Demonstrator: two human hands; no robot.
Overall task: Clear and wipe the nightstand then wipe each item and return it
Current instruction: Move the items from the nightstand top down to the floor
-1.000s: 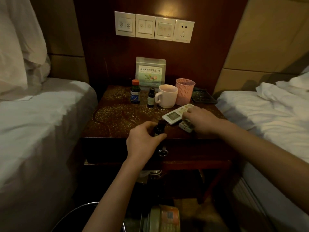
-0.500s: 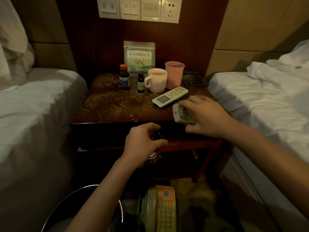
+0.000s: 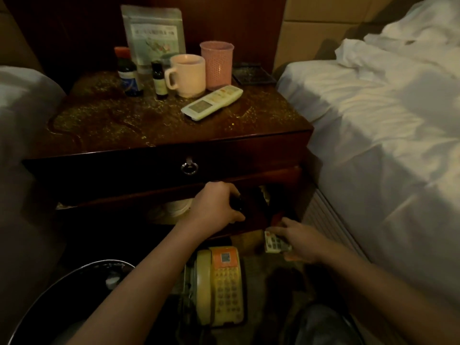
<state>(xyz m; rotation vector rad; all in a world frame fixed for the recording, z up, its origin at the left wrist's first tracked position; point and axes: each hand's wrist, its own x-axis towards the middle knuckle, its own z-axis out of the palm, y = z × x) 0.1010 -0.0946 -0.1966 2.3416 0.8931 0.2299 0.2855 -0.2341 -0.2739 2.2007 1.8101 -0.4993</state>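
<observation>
Left hand (image 3: 216,207): curled round small dark bottle (image 3: 237,204), below nightstand (image 3: 174,135) drawer front. Right hand (image 3: 302,241): gripping small remote (image 3: 273,244) low by telephone (image 3: 220,285). On top: white remote (image 3: 212,102), mug (image 3: 188,74), pink cup (image 3: 217,64).

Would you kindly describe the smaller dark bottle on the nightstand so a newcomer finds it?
On the nightstand, look at the back row beside the pale mug. The small dark bottle stands just left of its handle; unlike the taller bottle beside it, its cap is black, not orange.
</observation>
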